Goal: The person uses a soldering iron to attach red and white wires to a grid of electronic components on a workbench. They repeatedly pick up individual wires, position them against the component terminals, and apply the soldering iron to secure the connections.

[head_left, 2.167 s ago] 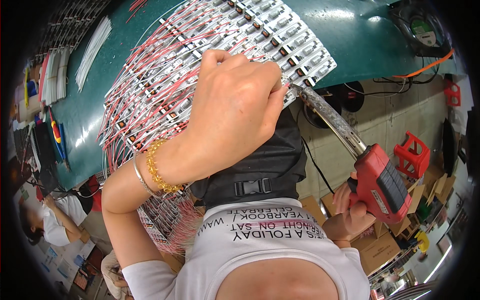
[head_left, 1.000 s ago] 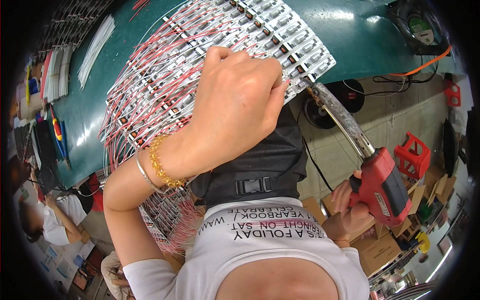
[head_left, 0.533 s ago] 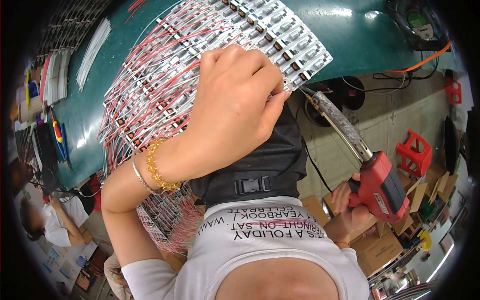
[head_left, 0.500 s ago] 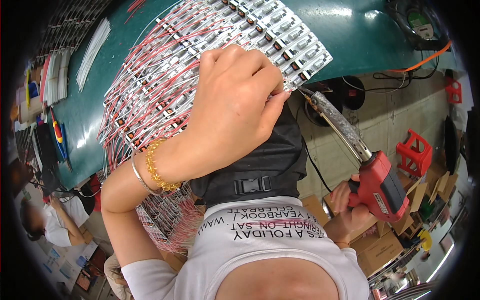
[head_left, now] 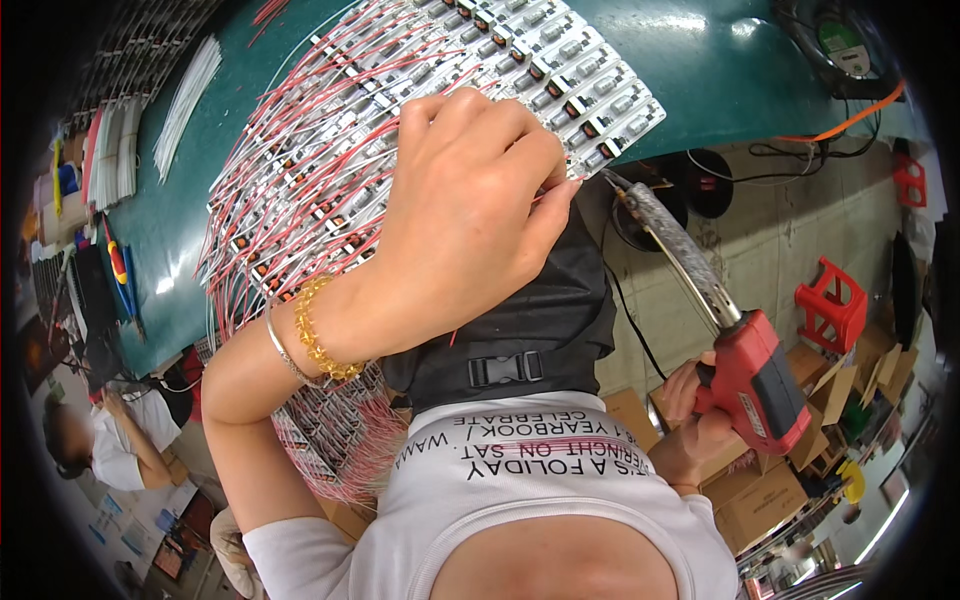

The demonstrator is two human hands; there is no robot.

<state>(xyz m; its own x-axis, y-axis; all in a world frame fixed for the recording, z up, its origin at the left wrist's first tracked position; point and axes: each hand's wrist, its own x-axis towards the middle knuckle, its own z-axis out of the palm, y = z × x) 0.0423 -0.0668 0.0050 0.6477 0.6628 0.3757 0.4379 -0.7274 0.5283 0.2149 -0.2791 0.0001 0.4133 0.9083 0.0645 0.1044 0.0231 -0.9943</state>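
Both hands grasp: left hand (head_left: 460,230) fingers curled, pinching red wires (head_left: 300,190) on the circuit-board panel (head_left: 590,90); right hand (head_left: 695,425) clenched around the red soldering gun (head_left: 755,380).

My green bench top (head_left: 700,70) carries a large panel of small circuit boards with red and white wires (head_left: 400,130) at centre. White wire bundles (head_left: 185,100) lie at ten o'clock, hand tools (head_left: 118,265) at nine.

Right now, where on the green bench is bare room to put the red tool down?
Bare green bench lies right of the wired board sheet, before the round fan. A narrower strip runs between sheet and white wire bundle. The far left is crowded.
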